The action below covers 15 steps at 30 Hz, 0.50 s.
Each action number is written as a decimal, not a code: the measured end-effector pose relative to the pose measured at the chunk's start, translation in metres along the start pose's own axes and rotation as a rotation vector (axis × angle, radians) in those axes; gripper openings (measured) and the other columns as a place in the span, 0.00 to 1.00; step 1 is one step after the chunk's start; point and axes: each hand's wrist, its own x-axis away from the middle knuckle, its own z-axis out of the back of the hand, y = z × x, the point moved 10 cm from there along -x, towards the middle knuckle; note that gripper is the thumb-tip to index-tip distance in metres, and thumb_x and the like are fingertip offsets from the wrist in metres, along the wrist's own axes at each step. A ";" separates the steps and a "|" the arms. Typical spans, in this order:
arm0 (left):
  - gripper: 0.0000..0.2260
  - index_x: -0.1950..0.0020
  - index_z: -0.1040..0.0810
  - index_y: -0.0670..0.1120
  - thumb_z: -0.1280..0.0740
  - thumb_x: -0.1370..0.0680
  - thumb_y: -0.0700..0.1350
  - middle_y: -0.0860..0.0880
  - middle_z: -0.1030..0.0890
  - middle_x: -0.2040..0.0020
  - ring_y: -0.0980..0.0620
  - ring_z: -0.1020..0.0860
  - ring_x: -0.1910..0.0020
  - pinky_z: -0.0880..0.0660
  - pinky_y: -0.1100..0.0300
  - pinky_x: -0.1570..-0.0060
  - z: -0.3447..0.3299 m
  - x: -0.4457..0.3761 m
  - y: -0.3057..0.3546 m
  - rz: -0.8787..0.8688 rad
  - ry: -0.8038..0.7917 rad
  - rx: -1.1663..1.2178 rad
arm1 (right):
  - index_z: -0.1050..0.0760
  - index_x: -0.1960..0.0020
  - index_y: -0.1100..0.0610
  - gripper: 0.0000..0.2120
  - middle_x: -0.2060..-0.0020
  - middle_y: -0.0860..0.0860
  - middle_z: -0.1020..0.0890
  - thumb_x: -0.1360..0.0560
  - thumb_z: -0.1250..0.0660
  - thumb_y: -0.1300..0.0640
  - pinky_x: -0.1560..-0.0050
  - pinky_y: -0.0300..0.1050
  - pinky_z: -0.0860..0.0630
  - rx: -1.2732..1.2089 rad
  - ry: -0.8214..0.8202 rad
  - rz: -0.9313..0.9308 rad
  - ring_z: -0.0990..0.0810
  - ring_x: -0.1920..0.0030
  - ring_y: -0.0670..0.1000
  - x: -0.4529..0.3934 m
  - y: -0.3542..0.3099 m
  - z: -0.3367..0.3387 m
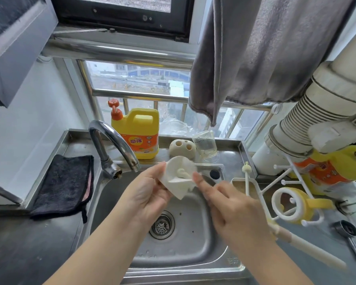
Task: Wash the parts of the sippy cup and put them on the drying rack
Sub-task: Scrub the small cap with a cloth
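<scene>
Where window bars rise, steel sink (201, 239) sits.

A steel worktop (39, 243) carries a sink (193, 233) below the left hand (146, 194). Left of that hand lies a dark cloth (64, 184). Beyond it stand a yellow detergent jug (138, 134), a beige holder (182, 147) and a glass jar (206, 145). Right of the right hand (234, 208) sits a white drying rack (261, 194).
</scene>
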 end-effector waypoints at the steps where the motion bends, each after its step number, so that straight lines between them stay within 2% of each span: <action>1: 0.09 0.49 0.24 0.33 0.35 0.28 0.34 0.36 0.18 0.57 0.44 0.18 0.63 0.19 0.51 0.67 -0.003 0.002 -0.002 0.020 -0.026 -0.020 | 0.34 0.30 0.45 0.26 0.68 0.46 0.28 0.28 0.41 0.59 0.77 0.37 0.36 -0.002 0.020 0.043 0.32 0.75 0.46 -0.002 -0.010 0.001; 3: 0.09 0.48 0.25 0.32 0.36 0.26 0.36 0.36 0.19 0.57 0.43 0.18 0.66 0.20 0.48 0.68 -0.002 0.003 -0.003 0.038 -0.017 -0.039 | 0.33 0.31 0.45 0.26 0.69 0.46 0.27 0.28 0.41 0.61 0.78 0.36 0.36 -0.001 0.014 0.091 0.33 0.75 0.46 0.006 -0.018 0.000; 4: 0.08 0.48 0.25 0.32 0.37 0.23 0.37 0.36 0.19 0.55 0.43 0.18 0.64 0.21 0.44 0.65 0.003 0.002 -0.002 0.031 0.015 -0.040 | 0.33 0.31 0.45 0.27 0.69 0.46 0.27 0.28 0.42 0.61 0.78 0.36 0.36 0.014 0.005 0.097 0.33 0.76 0.46 0.012 -0.014 0.000; 7: 0.06 0.50 0.25 0.33 0.38 0.21 0.36 0.37 0.19 0.53 0.43 0.19 0.56 0.23 0.46 0.57 0.014 -0.001 0.003 -0.002 0.083 -0.006 | 0.35 0.31 0.44 0.28 0.70 0.46 0.28 0.29 0.43 0.61 0.78 0.36 0.36 0.061 -0.015 0.055 0.33 0.77 0.47 0.018 0.005 0.004; 10: 0.07 0.49 0.24 0.32 0.37 0.24 0.35 0.36 0.19 0.55 0.43 0.20 0.56 0.20 0.45 0.58 0.003 0.001 -0.003 0.035 0.020 -0.027 | 0.34 0.31 0.44 0.28 0.69 0.47 0.28 0.29 0.42 0.62 0.79 0.37 0.34 0.053 0.016 0.039 0.32 0.75 0.47 0.002 0.001 0.006; 12: 0.13 0.45 0.25 0.31 0.35 0.27 0.35 0.35 0.20 0.52 0.43 0.20 0.56 0.20 0.48 0.58 -0.004 0.004 -0.005 0.070 -0.028 -0.054 | 0.33 0.31 0.45 0.27 0.69 0.47 0.28 0.27 0.44 0.63 0.79 0.37 0.35 0.039 0.049 0.097 0.31 0.75 0.47 -0.002 -0.014 0.007; 14: 0.12 0.43 0.27 0.31 0.36 0.25 0.36 0.35 0.21 0.49 0.41 0.20 0.53 0.21 0.42 0.54 0.001 0.004 -0.004 0.074 0.009 -0.063 | 0.33 0.31 0.45 0.25 0.70 0.47 0.27 0.24 0.48 0.64 0.79 0.36 0.35 0.036 0.031 0.134 0.32 0.76 0.47 0.007 -0.017 0.005; 15: 0.10 0.44 0.27 0.32 0.37 0.22 0.37 0.35 0.20 0.51 0.41 0.20 0.53 0.22 0.42 0.53 0.005 0.003 -0.001 0.061 0.038 -0.059 | 0.33 0.31 0.45 0.24 0.70 0.47 0.27 0.23 0.49 0.64 0.79 0.37 0.35 0.051 0.017 0.135 0.32 0.76 0.47 0.014 -0.012 0.005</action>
